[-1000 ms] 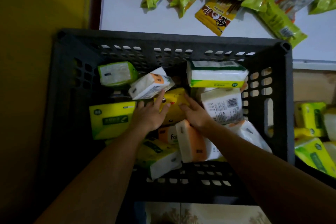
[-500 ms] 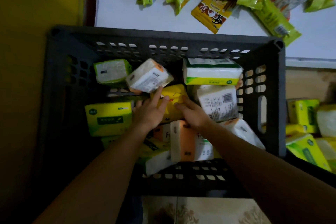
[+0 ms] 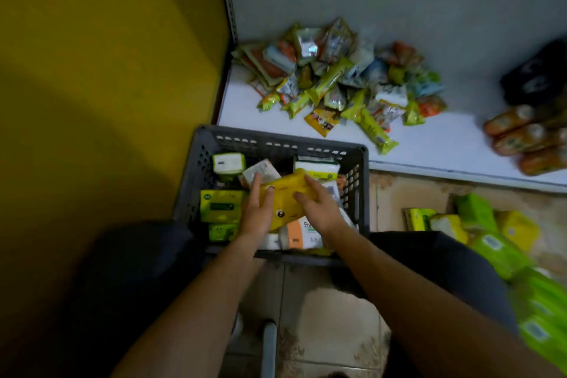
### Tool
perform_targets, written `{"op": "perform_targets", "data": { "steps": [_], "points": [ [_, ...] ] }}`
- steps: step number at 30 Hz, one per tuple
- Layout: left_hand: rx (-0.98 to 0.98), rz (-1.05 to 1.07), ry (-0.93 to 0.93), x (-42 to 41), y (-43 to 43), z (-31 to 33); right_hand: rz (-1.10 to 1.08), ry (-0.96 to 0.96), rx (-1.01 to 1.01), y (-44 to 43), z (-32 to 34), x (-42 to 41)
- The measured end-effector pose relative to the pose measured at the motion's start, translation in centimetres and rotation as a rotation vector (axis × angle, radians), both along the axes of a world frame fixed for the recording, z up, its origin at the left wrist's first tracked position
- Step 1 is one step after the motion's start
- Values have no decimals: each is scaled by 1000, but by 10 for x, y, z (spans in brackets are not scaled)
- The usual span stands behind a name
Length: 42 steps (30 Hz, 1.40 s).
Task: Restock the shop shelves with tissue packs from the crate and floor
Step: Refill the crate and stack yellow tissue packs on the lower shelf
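Note:
A dark grey slotted crate stands on the floor against a low white shelf. Inside it lie several tissue packs, green, white and orange. Above them I hold a yellow tissue pack with a cartoon eye between both hands. My left hand grips its left side and my right hand lies over its right side. More green and yellow tissue packs are heaped on the floor at the right.
A pile of snack packets covers the back of the white shelf. Orange packs and a dark bag sit at its right end. A yellow wall closes the left side. Tiled floor lies between my legs.
Both hands have closed on the yellow pack and lifted it up out of the heap in the crate. My head has pulled back, so the shelf and floor packs show more.

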<state>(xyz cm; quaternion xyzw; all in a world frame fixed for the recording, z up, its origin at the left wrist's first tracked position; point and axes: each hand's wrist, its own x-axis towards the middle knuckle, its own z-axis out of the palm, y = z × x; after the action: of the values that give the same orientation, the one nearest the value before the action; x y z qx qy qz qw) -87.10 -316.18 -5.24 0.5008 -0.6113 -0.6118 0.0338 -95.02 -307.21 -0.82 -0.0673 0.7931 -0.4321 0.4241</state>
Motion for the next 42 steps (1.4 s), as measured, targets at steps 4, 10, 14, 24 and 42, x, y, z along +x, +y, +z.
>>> {"op": "perform_targets", "data": {
  "steps": [4, 10, 14, 24, 42],
  "points": [
    [-91, -5, 86, 9, 10, 77, -1, 127, -87, 18, 72, 13],
    [-296, -69, 295, 23, 17, 195, 81, 447, -133, 37, 178, 38],
    [-415, -110, 424, 30, 17, 268, 106, 647, -164, 44, 245, 51],
    [-543, -123, 633, 37, 2, 406, 51, 993, -348, 38, 367, 50],
    [-858, -147, 441, -141, -238, 513, -36, 1093, -497, -202, 448, -148]
  ]
}}
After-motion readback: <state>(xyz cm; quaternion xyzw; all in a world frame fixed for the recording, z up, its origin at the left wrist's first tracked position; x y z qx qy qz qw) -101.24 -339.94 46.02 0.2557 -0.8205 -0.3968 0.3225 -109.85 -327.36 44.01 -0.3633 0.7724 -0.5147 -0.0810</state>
